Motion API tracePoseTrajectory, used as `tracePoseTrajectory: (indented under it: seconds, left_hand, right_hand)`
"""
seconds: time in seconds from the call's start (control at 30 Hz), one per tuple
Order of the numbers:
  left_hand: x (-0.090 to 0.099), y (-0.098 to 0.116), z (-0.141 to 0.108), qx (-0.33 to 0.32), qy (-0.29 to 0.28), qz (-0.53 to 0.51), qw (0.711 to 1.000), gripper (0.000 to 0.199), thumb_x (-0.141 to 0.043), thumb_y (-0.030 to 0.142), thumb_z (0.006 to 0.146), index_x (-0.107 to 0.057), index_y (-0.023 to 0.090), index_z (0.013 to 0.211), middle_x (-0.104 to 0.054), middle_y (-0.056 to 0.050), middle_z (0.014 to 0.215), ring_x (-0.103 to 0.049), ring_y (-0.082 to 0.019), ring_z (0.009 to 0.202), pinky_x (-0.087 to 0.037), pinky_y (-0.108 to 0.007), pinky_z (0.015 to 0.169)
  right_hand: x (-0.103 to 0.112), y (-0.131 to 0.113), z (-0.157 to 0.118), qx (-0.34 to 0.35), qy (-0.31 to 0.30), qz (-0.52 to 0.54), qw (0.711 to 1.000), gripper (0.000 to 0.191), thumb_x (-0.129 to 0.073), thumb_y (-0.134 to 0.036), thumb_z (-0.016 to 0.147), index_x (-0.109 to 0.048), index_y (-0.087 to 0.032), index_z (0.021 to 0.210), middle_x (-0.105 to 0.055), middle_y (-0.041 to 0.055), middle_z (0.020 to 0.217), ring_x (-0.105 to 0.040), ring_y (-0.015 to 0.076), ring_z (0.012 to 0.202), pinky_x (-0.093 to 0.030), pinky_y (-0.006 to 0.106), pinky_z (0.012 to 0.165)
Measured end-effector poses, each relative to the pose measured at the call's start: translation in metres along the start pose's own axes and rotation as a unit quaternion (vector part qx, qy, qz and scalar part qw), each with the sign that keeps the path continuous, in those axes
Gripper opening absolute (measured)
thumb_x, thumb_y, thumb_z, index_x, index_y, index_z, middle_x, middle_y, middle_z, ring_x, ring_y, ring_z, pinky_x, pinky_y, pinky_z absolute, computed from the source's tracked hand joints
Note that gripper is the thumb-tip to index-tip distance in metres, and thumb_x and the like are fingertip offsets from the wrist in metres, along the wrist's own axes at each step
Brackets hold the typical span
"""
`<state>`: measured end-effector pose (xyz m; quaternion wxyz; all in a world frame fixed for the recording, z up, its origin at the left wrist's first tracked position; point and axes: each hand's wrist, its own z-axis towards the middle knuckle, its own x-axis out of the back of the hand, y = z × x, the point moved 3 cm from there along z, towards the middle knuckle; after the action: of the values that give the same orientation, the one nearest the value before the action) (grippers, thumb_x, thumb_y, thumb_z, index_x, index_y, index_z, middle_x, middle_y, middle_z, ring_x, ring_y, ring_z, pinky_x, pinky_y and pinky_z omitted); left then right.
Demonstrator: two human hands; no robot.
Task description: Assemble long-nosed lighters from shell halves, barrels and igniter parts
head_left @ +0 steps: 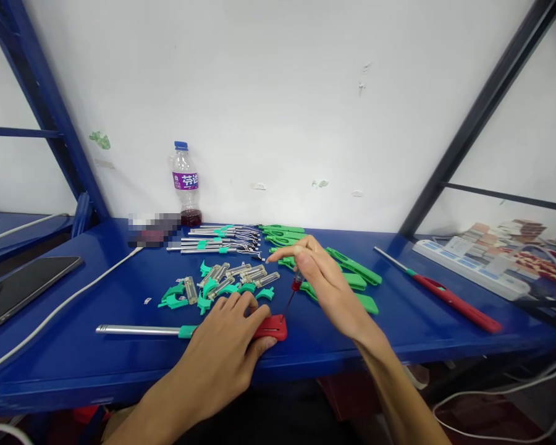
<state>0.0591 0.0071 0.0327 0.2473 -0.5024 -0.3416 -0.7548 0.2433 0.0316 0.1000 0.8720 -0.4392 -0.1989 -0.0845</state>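
One long red-plastic, silver-tubed lighter [188,332], likely light, stiff and best held by its handle [275,326], lies on the near desk [322,334], gripped by the left hand [229,340], the right hand [327,281] gripping a slim red screwdriver [297,283].

Lighter under the left hand [222,346]: red handle [278,327], teal collar [187,332], silver tube [139,330]. Screwdriver [297,283]: red, partly clear grip. Handle shells [367,303] green. Triggers [265,293] teal. Bottle [185,181]: blue cap, purple label, white lettering, dark red drink. Table [333,337] plain blue. Wall [278,93] white.
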Motion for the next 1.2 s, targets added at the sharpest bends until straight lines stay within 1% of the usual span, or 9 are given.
tracePoseTrajectory:
  seconds: [0.2, 0.33, 0.43, 0.57, 0.67, 0.87, 1.0, 1.1, 1.2]
  left_hand:
    - [0.0, -0.001, 0.0, -0.011, 0.013, 0.001, 1.0, 0.015, -0.051, 0.03, 0.106, -0.064, 0.024, 0.112, -0.063, -0.009, 0.116, -0.057, -0.032, 0.103, -0.047, -0.05, 0.089]
    - [-0.001, -0.002, 0.0, -0.012, 0.013, -0.001, 1.0, 0.016, -0.052, 0.031, 0.106, -0.064, 0.024, 0.114, -0.063, -0.009, 0.114, -0.057, -0.031, 0.1, -0.047, -0.048, 0.087]
    - [-0.001, -0.002, 0.0, -0.01, 0.009, -0.003, 1.0, 0.015, -0.054, 0.031, 0.106, -0.064, 0.024, 0.113, -0.063, -0.008, 0.114, -0.058, -0.032, 0.101, -0.048, -0.048, 0.087]
    - [-0.001, -0.001, 0.0, -0.01, 0.019, -0.001, 1.0, 0.015, -0.057, 0.029, 0.104, -0.065, 0.025, 0.116, -0.064, -0.007, 0.115, -0.058, -0.031, 0.102, -0.047, -0.048, 0.089]
    - [-0.002, -0.001, 0.0, -0.014, 0.026, 0.0, 1.0, 0.022, -0.058, 0.03, 0.104, -0.065, 0.025, 0.124, -0.064, -0.008, 0.115, -0.058, -0.031, 0.102, -0.047, -0.048, 0.088]
    - [-0.005, -0.003, 0.0, -0.024, 0.023, 0.002, 0.999, 0.03, -0.053, 0.031, 0.107, -0.064, 0.026, 0.134, -0.062, -0.009, 0.116, -0.058, -0.031, 0.103, -0.047, -0.049, 0.09]
    - [-0.006, -0.004, 0.0, -0.025, 0.017, 0.007, 1.0, 0.032, -0.052, 0.031, 0.108, -0.062, 0.027, 0.138, -0.062, -0.009, 0.12, -0.057, -0.031, 0.105, -0.046, -0.05, 0.092]
    - [-0.007, -0.003, 0.001, -0.028, 0.017, 0.024, 0.999, 0.03, -0.052, 0.031, 0.108, -0.063, 0.025, 0.135, -0.063, -0.009, 0.121, -0.057, -0.032, 0.105, -0.046, -0.05, 0.091]
    - [-0.009, -0.001, 0.002, -0.046, 0.012, 0.06, 0.997, 0.028, -0.052, 0.03, 0.108, -0.064, 0.021, 0.132, -0.064, -0.011, 0.12, -0.058, -0.032, 0.105, -0.046, -0.049, 0.089]
  right_hand:
    - [0.01, -0.002, -0.004, 0.006, -0.196, 0.105, 0.975, 0.042, -0.044, -0.051, 0.11, -0.08, -0.03, 0.112, -0.064, 0.0043, 0.094, -0.054, 0.0217, 0.089, -0.042, 0.039, 0.092]
    - [0.013, 0.007, 0.003, 0.022, -0.118, 0.112, 0.986, 0.035, -0.053, -0.047, 0.108, -0.082, -0.029, 0.102, -0.067, 0.0042, 0.088, -0.056, 0.0213, 0.087, -0.044, 0.04, 0.094]
    - [0.011, 0.009, 0.005, 0.027, -0.065, 0.082, 0.994, 0.027, -0.059, -0.042, 0.106, -0.083, -0.029, 0.107, -0.063, 0.0006, 0.074, -0.059, 0.0197, 0.083, -0.048, 0.041, 0.094]
    - [0.006, 0.011, 0.003, -0.031, -0.052, 0.15, 0.987, 0.023, -0.073, -0.037, 0.097, -0.077, -0.028, 0.117, -0.062, -0.0007, 0.086, -0.067, 0.0144, 0.069, -0.052, 0.027, 0.056]
    - [0.005, 0.014, 0.002, -0.035, -0.022, 0.211, 0.977, 0.021, -0.08, -0.033, 0.091, -0.073, -0.024, 0.108, -0.061, 0.0002, 0.092, -0.075, 0.0175, 0.075, -0.051, 0.022, 0.044]
    - [0.014, 0.004, -0.001, 0.014, -0.035, 0.177, 0.983, 0.005, -0.074, -0.024, 0.096, -0.077, -0.022, 0.099, -0.074, 0.004, 0.098, -0.076, 0.0175, 0.084, -0.058, 0.025, 0.058]
    - [0.02, -0.01, -0.006, 0.04, -0.08, 0.087, 0.992, 0.015, -0.066, -0.022, 0.102, -0.08, -0.025, 0.107, -0.078, 0.004, 0.107, -0.074, 0.0169, 0.093, -0.058, 0.026, 0.067]
    - [0.02, -0.013, -0.006, 0.059, -0.039, 0.043, 0.997, 0.009, -0.078, -0.026, 0.094, -0.079, -0.024, 0.102, -0.077, 0.0033, 0.106, -0.072, 0.0182, 0.096, -0.056, 0.026, 0.066]
    - [0.019, -0.012, -0.004, 0.068, 0.023, 0.035, 0.997, 0.007, -0.085, -0.024, 0.087, -0.078, -0.023, 0.089, -0.075, 0.0006, 0.094, -0.07, 0.0153, 0.084, -0.054, 0.025, 0.062]
